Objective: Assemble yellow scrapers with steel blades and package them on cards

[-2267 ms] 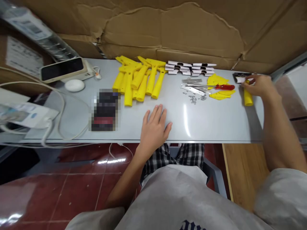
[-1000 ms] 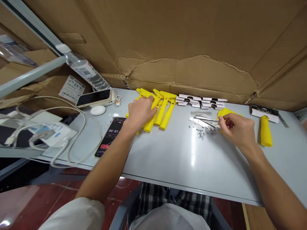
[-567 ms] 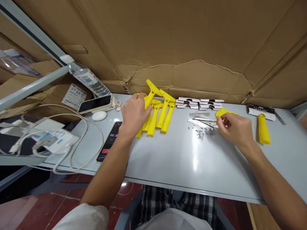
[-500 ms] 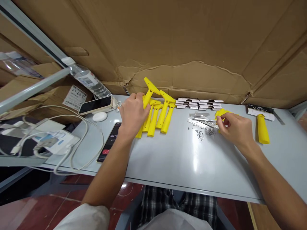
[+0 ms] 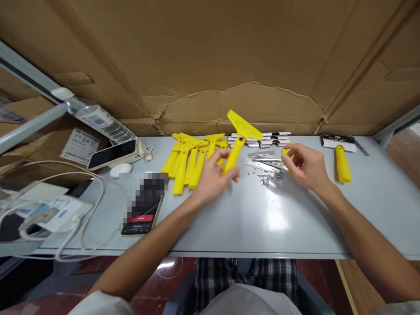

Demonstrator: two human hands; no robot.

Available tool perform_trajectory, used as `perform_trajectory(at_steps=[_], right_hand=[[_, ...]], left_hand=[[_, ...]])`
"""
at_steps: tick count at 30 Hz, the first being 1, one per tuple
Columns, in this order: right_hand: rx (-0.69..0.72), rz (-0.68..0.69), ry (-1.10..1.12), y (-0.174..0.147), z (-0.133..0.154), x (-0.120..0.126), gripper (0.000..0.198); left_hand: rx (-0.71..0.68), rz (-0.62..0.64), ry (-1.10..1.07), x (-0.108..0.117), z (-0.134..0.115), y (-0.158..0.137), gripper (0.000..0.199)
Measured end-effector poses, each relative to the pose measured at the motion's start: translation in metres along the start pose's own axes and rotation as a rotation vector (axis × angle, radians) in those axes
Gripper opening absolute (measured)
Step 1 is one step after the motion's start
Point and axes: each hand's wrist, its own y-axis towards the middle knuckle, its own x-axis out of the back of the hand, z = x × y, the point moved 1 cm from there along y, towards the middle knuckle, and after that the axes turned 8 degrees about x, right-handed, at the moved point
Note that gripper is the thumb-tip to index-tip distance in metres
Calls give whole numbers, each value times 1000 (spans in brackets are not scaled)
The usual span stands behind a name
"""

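Note:
My left hand (image 5: pixel 215 175) is wrapped around the handle of a yellow scraper (image 5: pixel 244 127), holding it up off the table with its wide head tilted up and to the right. Left of that hand lies a group of yellow scrapers (image 5: pixel 183 164), several side by side. My right hand (image 5: pixel 305 166) is closed, thumb and fingers curled beside yellow plastic pieces (image 5: pixel 286 152) it partly covers; what it pinches is hidden. Close to its fingertips are thin metal strips (image 5: pixel 264 166) and a scatter of small screws and nuts (image 5: pixel 264 180).
Folded white-and-black cards (image 5: pixel 278 139) lie along the cardboard wall (image 5: pixel 229 57). On the right are a yellow handle (image 5: pixel 342 164) and a packaged card (image 5: pixel 339 142). Leftward stand a phone (image 5: pixel 144 205), another phone (image 5: pixel 113 154), cables (image 5: pixel 98 183) and a water bottle (image 5: pixel 101 120).
My left hand has lifted a yellow scraper away from the group and carried it right, toward the middle. My right hand stays by the yellow pieces. The view has shifted slightly.

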Motion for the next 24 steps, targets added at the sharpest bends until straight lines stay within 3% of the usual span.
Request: perform_trajectory(at_steps=[2, 5, 9, 12, 15, 19, 21, 24], right_hand=[[-89, 103, 288, -1, 8, -3, 58], [-268, 230, 541, -3, 16, -8, 74], [-397, 409, 650, -7, 20, -17, 82], [-380, 549, 672, -12, 26, -25, 78], [-223, 518, 525, -12, 27, -27, 62], [8, 333, 82, -2, 2, -8, 47], [7, 228, -122, 4, -22, 10, 44], [-78, 293, -306, 10, -59, 39, 37]], left_hand=[[176, 288, -147, -25, 7, -17, 43], [312, 474, -323, -45, 15, -35, 55], [400, 533, -425, -50, 23, -42, 55], [412, 500, -475, -49, 28, -38, 49], [418, 495, -515, -48, 30, -35, 45], [457, 443, -589, -47, 28, -35, 45], [474, 421, -610, -47, 27, -36, 44], [493, 416, -620, -46, 27, -35, 43]])
